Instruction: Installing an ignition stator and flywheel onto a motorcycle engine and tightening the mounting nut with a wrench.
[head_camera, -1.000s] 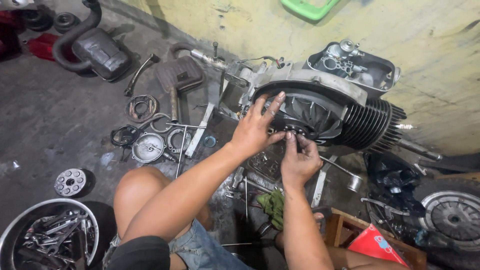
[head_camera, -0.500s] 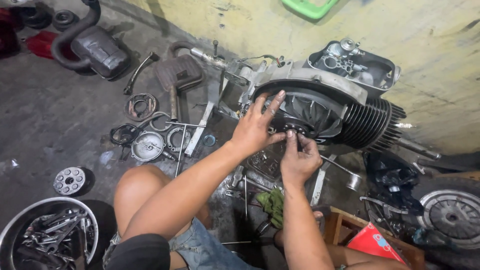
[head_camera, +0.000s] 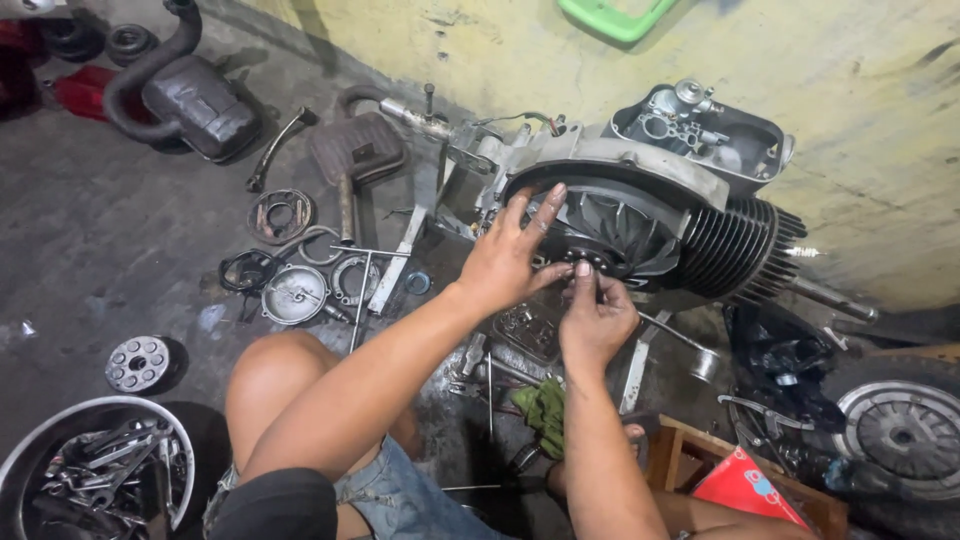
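— Left hand (head_camera: 510, 262) spread flat, fingers splayed against the grey metal finned fan wheel (head_camera: 622, 232) of the stripped scooter engine (head_camera: 640, 205). Open grip, nothing clasped; looks like bracing the wheel against turning.

— And the right hand (head_camera: 597, 318)?

— Just below the hub, fingertips (head_camera: 583, 270) pinched shut on something small and dark at the wheel's centre. Too small to tell whether a nut or a tool tip.

— Engine on a surface?

— No, lying on its side on the grey concrete floor (head_camera: 90, 230), close to the yellow wall (head_camera: 850, 110), black cooling-fin cylinder (head_camera: 738, 248) pointing right.

— Rest within reach?

— Round silver cover plate (head_camera: 294, 294) and rings laid out left of the arms, probably kept apart for order. Metal bowl of spanners (head_camera: 95, 478) by the knee, green rag (head_camera: 545, 412) under the wrist.
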